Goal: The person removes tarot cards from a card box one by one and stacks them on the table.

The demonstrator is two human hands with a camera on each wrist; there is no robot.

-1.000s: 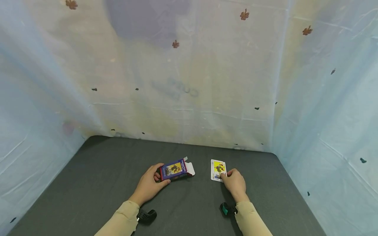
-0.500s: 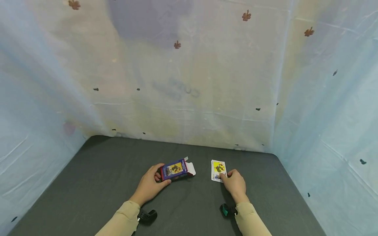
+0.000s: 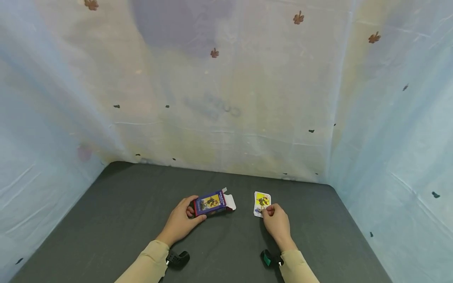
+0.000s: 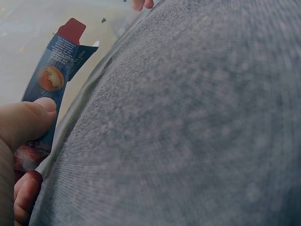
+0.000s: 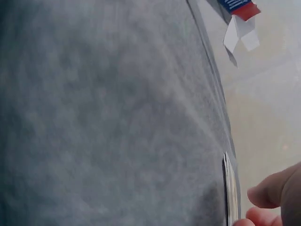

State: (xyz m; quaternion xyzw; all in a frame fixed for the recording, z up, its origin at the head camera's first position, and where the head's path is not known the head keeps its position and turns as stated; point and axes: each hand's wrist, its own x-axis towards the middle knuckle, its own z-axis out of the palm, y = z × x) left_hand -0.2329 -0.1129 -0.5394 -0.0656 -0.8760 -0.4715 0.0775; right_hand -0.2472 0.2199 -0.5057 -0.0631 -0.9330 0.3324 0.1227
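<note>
Right hand (image 3: 277, 224) shifted inward, fingers (image 3: 270, 209) at flat cards (image 3: 262, 200), grip unclear, left fingers (image 3: 190, 212) clasping rectangular carton (image 3: 210, 203)

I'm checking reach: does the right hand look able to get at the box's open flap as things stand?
Probably yes: the right hand is at the cards, the flap points its way, and only those flat cards and dark table show between; the left hand holds the other end of the box.

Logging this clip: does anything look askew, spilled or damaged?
Slightly: the box has its end flaps sticking out instead of tucked in, and the card stack has uneven edges. No damage or spill shows.
</note>
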